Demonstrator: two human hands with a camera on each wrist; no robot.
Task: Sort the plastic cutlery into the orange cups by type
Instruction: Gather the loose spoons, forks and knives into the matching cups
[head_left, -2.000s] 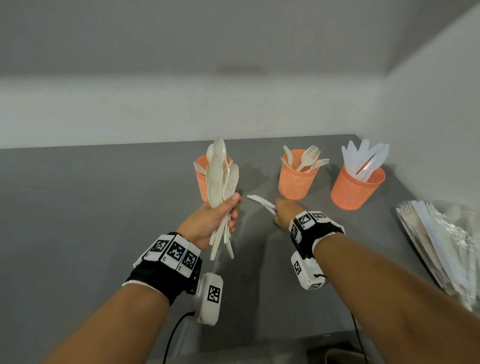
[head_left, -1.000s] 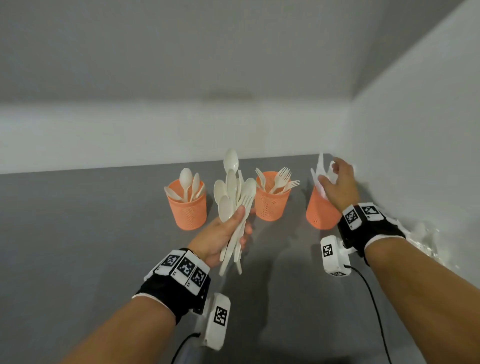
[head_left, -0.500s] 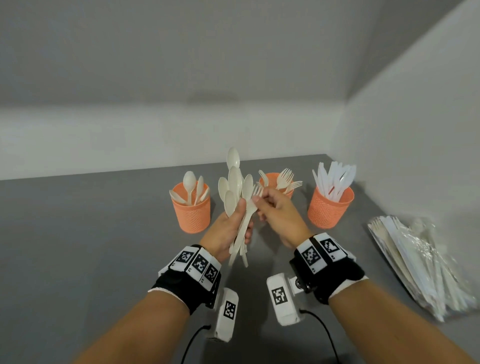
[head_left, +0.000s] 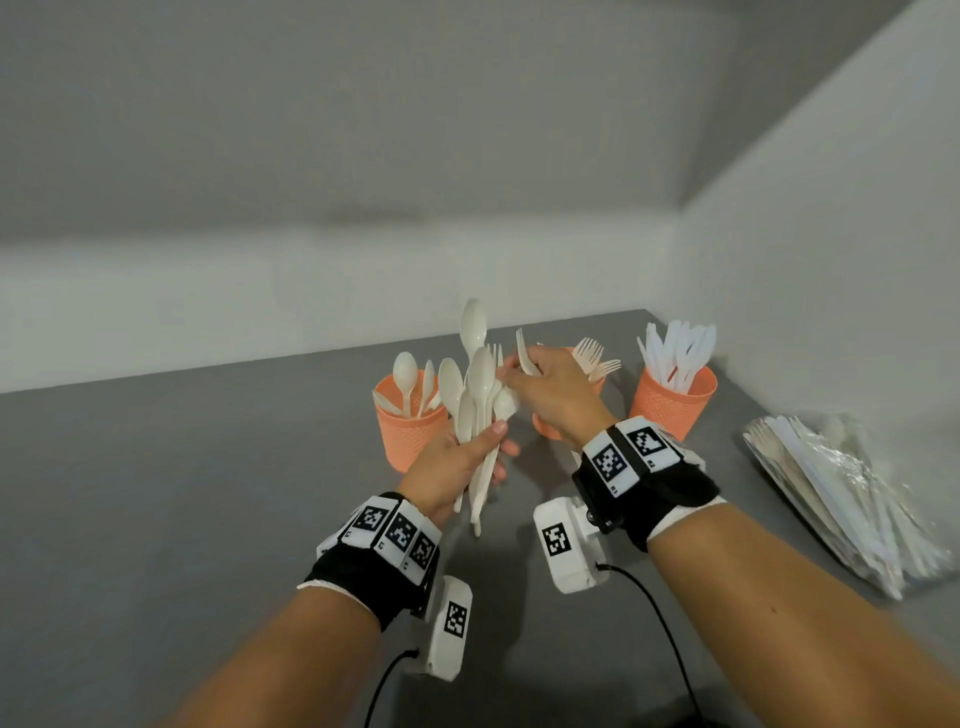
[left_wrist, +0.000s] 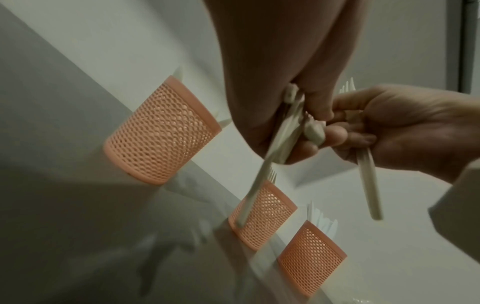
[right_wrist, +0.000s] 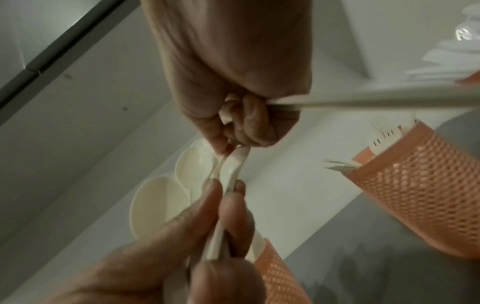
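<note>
My left hand (head_left: 480, 449) grips a bundle of cream plastic spoons and forks (head_left: 475, 384), held upright above the grey table. Right beside it, my right hand (head_left: 511, 371) holds one fork (head_left: 524, 353) in its curled fingers, the fork handle (left_wrist: 369, 181) hanging below the palm, while its fingertips (right_wrist: 221, 148) pinch another piece at the top of the bundle. Three orange mesh cups stand behind. The left cup (head_left: 410, 436) holds spoons, the middle cup (head_left: 543, 428) holds forks and is mostly hidden by my right hand, and the right cup (head_left: 672, 402) holds white knives.
A pile of cutlery in clear wrappers (head_left: 841, 493) lies on the grey table (head_left: 182, 493) at the right, near the side wall. The cups stand close to the back wall. Cables run from both wrist cameras toward the table's near edge.
My right hand left the knife cup, came back to the bundle, and now holds a fork pulled from it while pinching another piece. My left hand kept its grip on the bundle.
</note>
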